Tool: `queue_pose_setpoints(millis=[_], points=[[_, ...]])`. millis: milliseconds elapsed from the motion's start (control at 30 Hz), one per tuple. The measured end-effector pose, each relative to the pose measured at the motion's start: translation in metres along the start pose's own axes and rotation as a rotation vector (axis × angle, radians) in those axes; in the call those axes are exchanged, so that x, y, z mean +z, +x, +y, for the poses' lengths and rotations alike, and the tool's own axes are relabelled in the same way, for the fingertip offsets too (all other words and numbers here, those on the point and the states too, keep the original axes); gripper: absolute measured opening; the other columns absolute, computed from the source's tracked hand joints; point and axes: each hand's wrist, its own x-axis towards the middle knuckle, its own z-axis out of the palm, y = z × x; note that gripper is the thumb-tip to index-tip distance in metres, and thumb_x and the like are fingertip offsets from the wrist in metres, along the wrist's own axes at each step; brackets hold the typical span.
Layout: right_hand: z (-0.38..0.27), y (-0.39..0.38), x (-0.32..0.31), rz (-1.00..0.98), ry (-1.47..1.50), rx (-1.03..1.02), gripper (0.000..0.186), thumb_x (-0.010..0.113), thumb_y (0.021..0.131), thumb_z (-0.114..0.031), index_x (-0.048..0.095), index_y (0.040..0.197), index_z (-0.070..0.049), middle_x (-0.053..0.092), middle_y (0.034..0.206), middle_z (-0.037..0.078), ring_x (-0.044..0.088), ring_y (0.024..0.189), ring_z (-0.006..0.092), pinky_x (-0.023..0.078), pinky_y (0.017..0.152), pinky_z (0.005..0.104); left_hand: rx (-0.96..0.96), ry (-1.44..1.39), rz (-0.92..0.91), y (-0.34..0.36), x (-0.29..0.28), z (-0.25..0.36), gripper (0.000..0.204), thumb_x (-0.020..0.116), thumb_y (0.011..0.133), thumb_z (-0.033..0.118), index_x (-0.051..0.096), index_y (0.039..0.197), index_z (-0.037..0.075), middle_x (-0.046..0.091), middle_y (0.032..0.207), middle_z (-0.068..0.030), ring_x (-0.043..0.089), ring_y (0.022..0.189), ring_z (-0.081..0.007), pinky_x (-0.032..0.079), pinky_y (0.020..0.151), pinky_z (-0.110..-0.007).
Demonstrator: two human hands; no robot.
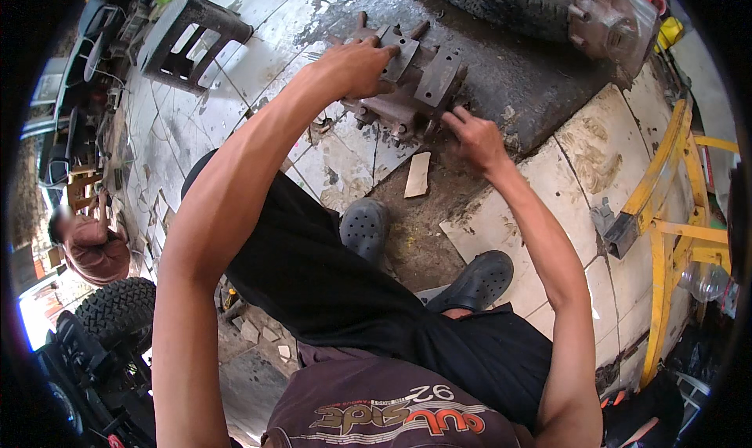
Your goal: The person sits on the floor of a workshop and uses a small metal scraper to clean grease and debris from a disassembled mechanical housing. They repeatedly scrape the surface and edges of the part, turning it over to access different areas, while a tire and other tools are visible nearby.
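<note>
A heavy, grimy metal casting (392, 113) with bolts along its near side lies on the floor ahead of my feet. On its top are two flat steel plates with holes, a left plate (404, 55) and a right plate (439, 80). My left hand (356, 68) reaches over the casting's left end, its fingers bent around the left plate's edge. At the casting's lower right corner is my right hand (478, 139), fingers curled and thumb and forefinger close together. Whatever sits between them is too small or hidden to make out.
A dark plastic stool (192, 45) stands at far left. Far right are a large tyre (501, 5) and another metal housing (615, 29). A yellow metal frame (662, 213) rises at right. A loose tile piece (417, 174) lies before my shoes. Another person (98, 248) crouches at left.
</note>
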Motion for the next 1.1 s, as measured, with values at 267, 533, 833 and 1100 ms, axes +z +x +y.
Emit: queue_pose_setpoints(millis=[267,533,833,1100], points=[[-0.016,-0.011,0.022,0.063,0.154,0.000,0.043,0.071,0.073,-0.005,0.064,0.114,-0.014,0.064,0.096,0.013,0.066,0.069,0.0341,0.055,0.058,0.0440,0.002,-0.027,-0.034,-0.004,-0.005,0.000,0.068,0.072,0.087,0.034,0.043,0.145,0.016,0.049,0.140,-0.0191,0.059,0.116,-0.0401,0.051,0.096,-0.047],[0.001,0.000,0.009,0.081,-0.010,-0.018,0.043,0.068,0.071,-0.009,0.062,0.113,-0.015,0.063,0.105,0.010,0.069,0.074,0.0302,0.056,0.058,0.0411,0.036,-0.035,-0.004,-0.001,-0.008,-0.005,0.067,0.073,0.086,0.034,0.046,0.144,0.015,0.047,0.142,-0.0170,0.057,0.119,-0.0378,0.050,0.097,-0.046],[-0.002,0.008,-0.003,0.015,-0.025,-0.077,0.041,0.063,0.074,-0.008,0.063,0.115,-0.018,0.059,0.092,0.009,0.068,0.069,0.0292,0.056,0.056,0.0421,0.042,-0.018,0.049,-0.006,-0.002,-0.007,0.067,0.073,0.086,0.031,0.044,0.145,0.017,0.043,0.146,-0.0181,0.054,0.123,-0.0389,0.049,0.100,-0.046],[0.007,0.011,-0.003,0.081,-0.041,0.021,0.045,0.063,0.075,-0.007,0.062,0.118,-0.019,0.061,0.094,0.009,0.070,0.077,0.0277,0.058,0.057,0.0412,-0.004,-0.026,-0.038,-0.003,-0.011,0.001,0.067,0.073,0.086,0.030,0.044,0.145,0.017,0.044,0.145,-0.0183,0.055,0.122,-0.0389,0.049,0.100,-0.046]])
